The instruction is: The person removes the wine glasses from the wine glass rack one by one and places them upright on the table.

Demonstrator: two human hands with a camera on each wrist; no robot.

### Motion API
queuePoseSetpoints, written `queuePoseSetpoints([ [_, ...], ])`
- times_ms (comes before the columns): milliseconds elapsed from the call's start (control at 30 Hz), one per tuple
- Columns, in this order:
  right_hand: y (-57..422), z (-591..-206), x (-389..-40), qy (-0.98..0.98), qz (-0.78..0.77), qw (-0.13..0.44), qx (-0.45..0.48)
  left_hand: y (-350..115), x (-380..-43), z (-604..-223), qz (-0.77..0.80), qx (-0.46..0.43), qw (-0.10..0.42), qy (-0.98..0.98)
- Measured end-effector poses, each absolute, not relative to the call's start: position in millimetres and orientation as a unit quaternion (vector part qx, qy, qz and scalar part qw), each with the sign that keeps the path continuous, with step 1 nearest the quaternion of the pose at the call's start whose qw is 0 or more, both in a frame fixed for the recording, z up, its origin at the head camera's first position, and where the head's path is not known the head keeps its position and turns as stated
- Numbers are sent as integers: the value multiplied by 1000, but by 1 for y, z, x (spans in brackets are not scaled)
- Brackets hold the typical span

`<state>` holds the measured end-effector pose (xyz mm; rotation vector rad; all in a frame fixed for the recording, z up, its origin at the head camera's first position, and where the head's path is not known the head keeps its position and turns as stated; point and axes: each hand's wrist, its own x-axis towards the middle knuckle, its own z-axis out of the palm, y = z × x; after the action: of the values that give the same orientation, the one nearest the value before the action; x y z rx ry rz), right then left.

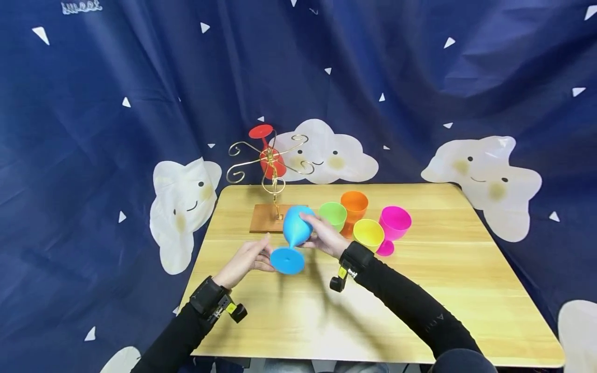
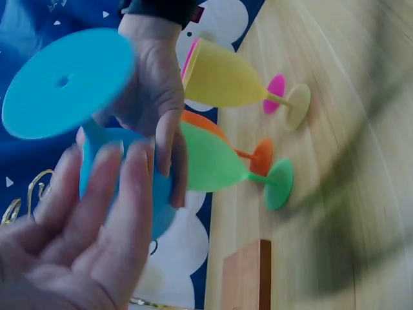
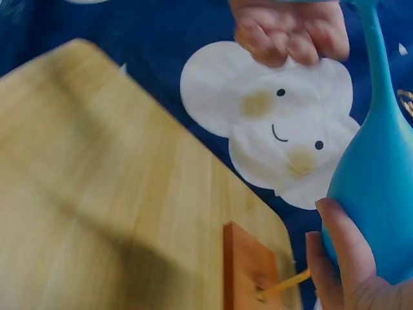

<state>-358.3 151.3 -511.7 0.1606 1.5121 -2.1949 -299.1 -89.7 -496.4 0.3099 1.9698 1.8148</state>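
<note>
A blue plastic wine goblet [image 1: 296, 226] is held upside down and tilted above the table, its round foot toward the head camera. My right hand [image 1: 325, 238] grips it by the bowl, the fingers bent round the side in the right wrist view. Beside the foot is my left hand [image 1: 249, 262], its fingers loosely extended; in the left wrist view they overlap the goblet, and contact cannot be made out. Behind the hands stands a gold wire glass rack [image 1: 274, 176] on a wooden base [image 1: 264, 219]. A red goblet [image 1: 272, 163] hangs upside down on it.
Right of the rack stand a green goblet [image 1: 333, 214], an orange goblet [image 1: 354, 203], a yellow goblet [image 1: 369, 233] and a magenta goblet [image 1: 395, 221], grouped upright. A wooden table [image 1: 459, 290] carries everything, with a dark blue cloud-print curtain [image 1: 396, 67] behind it.
</note>
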Motion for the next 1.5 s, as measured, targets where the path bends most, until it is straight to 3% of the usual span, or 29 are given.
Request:
queuePoseSetpoints([
  [300,152,-515,-334,764,-637,76,-77,-62,-318,-511,679,47,188,708],
  [500,158,-535,-322,828,-536,-24,-161,-39,-327,-530,645,54,141,749],
  [933,181,-586,-304,805,-575,-35,-145,-2,-326,-572,592,123,81,792],
  [1500,207,-612,-308,811,-570,-78,-105,33,-346,-600,586,195,79,782],
])
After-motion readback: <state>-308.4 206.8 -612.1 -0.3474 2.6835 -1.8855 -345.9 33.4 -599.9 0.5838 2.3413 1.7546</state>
